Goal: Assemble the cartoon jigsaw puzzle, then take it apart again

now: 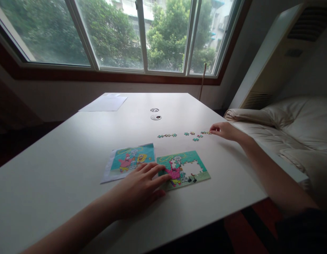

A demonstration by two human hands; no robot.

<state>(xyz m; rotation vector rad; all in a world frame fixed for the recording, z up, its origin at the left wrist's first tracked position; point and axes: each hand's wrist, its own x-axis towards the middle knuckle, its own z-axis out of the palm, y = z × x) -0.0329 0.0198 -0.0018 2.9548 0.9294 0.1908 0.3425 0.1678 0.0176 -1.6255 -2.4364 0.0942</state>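
Observation:
A colourful cartoon jigsaw puzzle lies on the white table, with a gap showing bare white in its right half. My left hand rests flat on the puzzle's left edge, fingers spread. Left of it lies the printed reference picture. Farther back, several loose puzzle pieces are scattered in a row. My right hand reaches to the right end of that row, fingertips pinched on a small piece.
A sheet of paper lies at the table's far left. Two round cable grommets sit mid-table. A bed with pale bedding stands right of the table. Windows run behind.

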